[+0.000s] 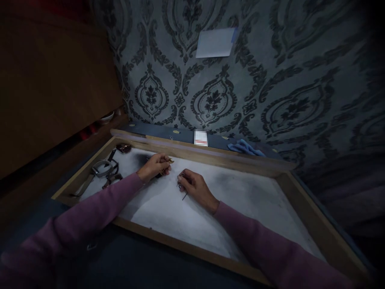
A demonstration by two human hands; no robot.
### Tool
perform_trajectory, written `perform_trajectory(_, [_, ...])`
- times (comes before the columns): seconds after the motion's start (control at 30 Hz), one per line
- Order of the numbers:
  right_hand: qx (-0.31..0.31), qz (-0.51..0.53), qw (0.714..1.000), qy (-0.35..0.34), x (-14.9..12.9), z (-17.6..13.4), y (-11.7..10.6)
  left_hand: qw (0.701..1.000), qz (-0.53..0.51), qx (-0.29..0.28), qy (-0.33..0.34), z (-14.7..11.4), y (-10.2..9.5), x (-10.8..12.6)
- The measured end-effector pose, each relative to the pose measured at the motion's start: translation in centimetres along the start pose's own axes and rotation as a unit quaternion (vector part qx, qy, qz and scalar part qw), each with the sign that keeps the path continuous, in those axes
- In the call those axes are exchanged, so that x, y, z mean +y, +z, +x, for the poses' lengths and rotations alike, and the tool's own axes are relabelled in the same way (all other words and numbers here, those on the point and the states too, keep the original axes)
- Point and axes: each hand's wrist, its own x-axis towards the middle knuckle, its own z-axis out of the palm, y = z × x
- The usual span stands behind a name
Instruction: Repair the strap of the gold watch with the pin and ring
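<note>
My left hand (155, 166) is closed above the white bottom of a shallow wooden tray (186, 241). A small gold-coloured piece (171, 161) pokes out past its fingertips; its kind is too small to make out. Just to the right, my right hand (194, 184) pinches a thin dark item (184, 196), whose narrow end points down from the fingers. The fingers hide most of it. A small gap separates the two hands. To the left in the tray lie a grey looped strap (104, 168), a brown strapped item (112, 180) and dark reddish sunglasses (123, 148).
Behind the tray's far edge are a small white box (201, 138) and a crumpled blue cloth (246, 147). A patterned wall (210, 96) with a white paper (215, 43) rises behind. Brown wooden furniture (57, 80) stands at the left.
</note>
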Motion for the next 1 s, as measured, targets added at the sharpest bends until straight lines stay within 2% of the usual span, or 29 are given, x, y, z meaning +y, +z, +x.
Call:
perform_trajectory(0.23, [0.000,-0.034,0.999,-0.029,-0.2,-0.4,0.1,0.999,0.036,0.000,-0.007,0.0,0.0,-0.1])
perform_trajectory(0.47, [0.010,-0.201,0.965,-0.166,-1.0,-1.3,0.5,0.998,0.055,-0.002,-0.011,-0.1,0.2,-0.2])
perform_trajectory(0.53, [0.012,-0.200,0.967,-0.156,-1.1,-1.3,0.6,0.998,0.057,-0.003,-0.010,-0.2,0.2,-0.2])
perform_trajectory(0.77, [0.020,-0.097,0.995,-0.028,-0.9,-1.0,0.5,0.998,0.063,-0.008,0.007,-0.3,0.3,-0.1])
perform_trajectory(1.0, [0.029,-0.054,0.998,0.002,-0.2,-0.6,0.5,0.998,0.061,-0.006,0.016,-0.2,0.3,-0.2])
